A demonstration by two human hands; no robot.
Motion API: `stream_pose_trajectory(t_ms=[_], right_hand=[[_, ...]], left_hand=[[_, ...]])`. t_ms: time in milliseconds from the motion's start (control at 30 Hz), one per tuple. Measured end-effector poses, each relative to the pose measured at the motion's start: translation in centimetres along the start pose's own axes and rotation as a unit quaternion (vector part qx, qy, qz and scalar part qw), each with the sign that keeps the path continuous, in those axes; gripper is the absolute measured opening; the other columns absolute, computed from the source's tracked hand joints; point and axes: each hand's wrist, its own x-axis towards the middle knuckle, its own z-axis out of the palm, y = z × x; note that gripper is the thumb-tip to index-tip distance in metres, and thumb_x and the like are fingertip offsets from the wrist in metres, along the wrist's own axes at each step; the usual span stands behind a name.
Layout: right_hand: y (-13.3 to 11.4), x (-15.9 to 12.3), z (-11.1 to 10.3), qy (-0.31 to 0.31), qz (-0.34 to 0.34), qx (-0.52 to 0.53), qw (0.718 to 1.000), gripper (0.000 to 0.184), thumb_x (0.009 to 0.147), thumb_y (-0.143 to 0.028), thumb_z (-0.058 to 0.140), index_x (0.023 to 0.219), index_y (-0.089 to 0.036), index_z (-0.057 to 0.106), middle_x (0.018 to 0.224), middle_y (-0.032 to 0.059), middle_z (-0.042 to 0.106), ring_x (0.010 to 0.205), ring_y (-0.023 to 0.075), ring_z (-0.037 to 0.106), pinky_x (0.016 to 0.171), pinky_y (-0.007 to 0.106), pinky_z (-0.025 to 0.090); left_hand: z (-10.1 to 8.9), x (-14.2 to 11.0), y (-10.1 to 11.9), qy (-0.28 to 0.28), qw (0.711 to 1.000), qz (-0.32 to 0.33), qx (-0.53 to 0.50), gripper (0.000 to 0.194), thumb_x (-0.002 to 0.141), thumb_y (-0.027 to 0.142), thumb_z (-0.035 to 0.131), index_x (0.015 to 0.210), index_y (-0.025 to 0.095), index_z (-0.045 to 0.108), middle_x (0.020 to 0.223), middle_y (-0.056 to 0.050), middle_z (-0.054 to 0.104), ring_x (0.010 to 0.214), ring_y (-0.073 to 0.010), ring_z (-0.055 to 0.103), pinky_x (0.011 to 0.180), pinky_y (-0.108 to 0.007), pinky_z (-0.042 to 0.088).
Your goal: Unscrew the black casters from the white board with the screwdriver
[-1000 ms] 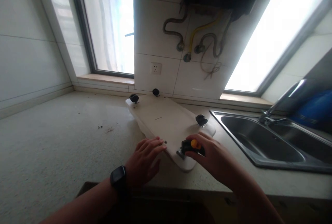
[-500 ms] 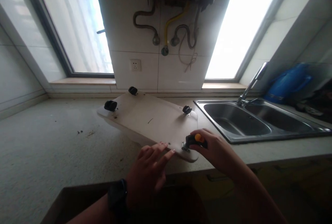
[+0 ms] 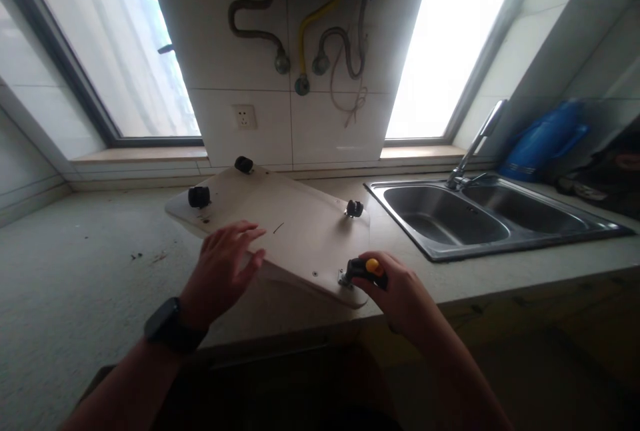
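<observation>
A white board (image 3: 295,218) lies on the counter with its casters facing up. Black casters stand at the far-left corner (image 3: 244,164), the left corner (image 3: 199,196) and the right corner (image 3: 355,208). At the near-right corner is a small metal plate (image 3: 344,277). My right hand (image 3: 400,288) is closed around a short black-and-yellow screwdriver (image 3: 369,269), its end at that plate; the tip is hidden. My left hand (image 3: 225,268), wearing a black watch (image 3: 173,326), is open over the board's near-left edge, fingers spread. Whether its fingers touch the board, I cannot tell.
A double steel sink (image 3: 440,214) with a faucet (image 3: 480,144) is set in the counter (image 3: 120,298) to the right. A blue jug (image 3: 543,141) stands behind it. Dark crumbs (image 3: 137,256) lie at left. Pipes and a socket (image 3: 244,117) are on the wall.
My left hand has moved left along the board's near edge, away from the near-right corner. My right hand stays at that corner with the screwdriver. The camera view has shifted slightly.
</observation>
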Motion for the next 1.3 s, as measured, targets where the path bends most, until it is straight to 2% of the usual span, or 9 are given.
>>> stream_pose_trajectory(t_ms=[67, 133, 267, 400, 500, 667, 900, 1133, 1300], right_hand=[[0.0, -0.5, 0.4, 0.011, 0.014, 0.003, 1.000, 0.029, 0.086, -0.036, 0.067, 0.112, -0.024, 0.063, 0.112, 0.0081, 0.070, 0.099, 0.0261, 0.069, 0.087, 0.044, 0.054], [-0.2, -1.0, 0.7, 0.026, 0.020, 0.009, 0.999, 0.028, 0.087, -0.037, 0.066, 0.111, -0.024, 0.063, 0.111, 0.0079, 0.071, 0.097, 0.0258, 0.069, 0.085, 0.044, 0.055], [-0.9, -2.0, 1.1, 0.032, 0.026, 0.016, 0.999, 0.025, 0.087, -0.040, 0.067, 0.107, -0.025, 0.063, 0.104, 0.0065, 0.073, 0.093, 0.0248, 0.070, 0.082, 0.041, 0.056], [-1.7, -3.1, 1.9, 0.025, 0.038, 0.024, 0.999, 0.024, 0.084, -0.042, 0.069, 0.100, -0.025, 0.061, 0.098, 0.0056, 0.074, 0.089, 0.0252, 0.070, 0.079, 0.041, 0.056], [-2.2, -4.2, 2.9, 0.015, 0.043, 0.049, 0.998, 0.026, 0.083, -0.044, 0.070, 0.098, -0.025, 0.060, 0.095, 0.0055, 0.074, 0.085, 0.0247, 0.070, 0.075, 0.040, 0.057], [-3.2, -6.1, 4.6, 0.012, 0.038, 0.088, 0.995, 0.028, 0.081, -0.043, 0.071, 0.099, -0.026, 0.058, 0.095, 0.0043, 0.073, 0.084, 0.0228, 0.070, 0.075, 0.037, 0.057], [-3.9, -6.2, 5.0, -0.009, 0.016, 0.097, 0.995, 0.031, 0.082, -0.043, 0.073, 0.102, -0.026, 0.057, 0.098, 0.0029, 0.071, 0.087, 0.0207, 0.069, 0.078, 0.033, 0.057], [-3.5, -6.2, 5.0, -0.018, 0.016, 0.124, 0.992, 0.032, 0.082, -0.040, 0.075, 0.104, -0.026, 0.058, 0.106, 0.0029, 0.069, 0.094, 0.0198, 0.068, 0.083, 0.032, 0.056], [-3.1, -6.1, 5.2, -0.009, 0.010, 0.138, 0.990, 0.034, 0.081, -0.040, 0.076, 0.107, -0.027, 0.058, 0.111, 0.0022, 0.066, 0.097, 0.0186, 0.067, 0.086, 0.031, 0.055]], left_hand=[[-0.5, -0.4, -1.2, 0.019, 0.999, -0.027, 0.005, 0.030, 0.099, 0.032, 0.051, 0.125, 0.023, 0.060, 0.130, -0.011, 0.063, 0.124, -0.0316, 0.056, 0.106, -0.054, 0.040], [-0.6, -1.0, -1.2, 0.008, 1.000, -0.025, -0.006, 0.028, 0.099, 0.031, 0.050, 0.123, 0.023, 0.061, 0.128, -0.010, 0.063, 0.123, -0.0304, 0.056, 0.106, -0.053, 0.041], [0.2, -2.3, 2.5, -0.062, 0.996, 0.012, -0.057, 0.025, 0.096, 0.023, 0.052, 0.119, 0.024, 0.063, 0.126, -0.009, 0.065, 0.121, -0.0277, 0.058, 0.104, -0.049, 0.046], [1.0, -3.1, 6.7, -0.120, 0.984, 0.051, -0.118, 0.033, 0.094, 0.020, 0.055, 0.127, 0.024, 0.060, 0.129, -0.007, 0.064, 0.125, -0.0260, 0.056, 0.106, -0.045, 0.046], [0.8, -3.8, 7.8, -0.157, 0.973, 0.070, -0.153, 0.040, 0.093, 0.022, 0.059, 0.132, 0.022, 0.056, 0.131, -0.008, 0.064, 0.127, -0.0262, 0.055, 0.110, -0.044, 0.045], [0.4, -5.5, 6.5, -0.172, 0.968, 0.093, -0.157, 0.045, 0.092, 0.028, 0.061, 0.136, 0.021, 0.053, 0.135, -0.010, 0.063, 0.128, -0.0280, 0.055, 0.115, -0.046, 0.041], [1.1, -7.3, 4.4, -0.128, 0.970, 0.171, -0.113, 0.049, 0.092, 0.021, 0.056, 0.140, 0.018, 0.049, 0.132, -0.011, 0.067, 0.129, -0.0267, 0.057, 0.116, -0.044, 0.039], [1.3, -7.2, 4.9, -0.107, 0.972, 0.130, -0.162, 0.045, 0.091, 0.034, 0.063, 0.133, 0.017, 0.056, 0.126, -0.011, 0.068, 0.122, -0.0270, 0.059, 0.115, -0.045, 0.039], [0.3, -6.5, 5.6, -0.118, 0.969, 0.091, -0.195, 0.040, 0.089, 0.032, 0.064, 0.126, 0.018, 0.061, 0.122, -0.009, 0.068, 0.118, -0.0278, 0.059, 0.113, -0.046, 0.039]])
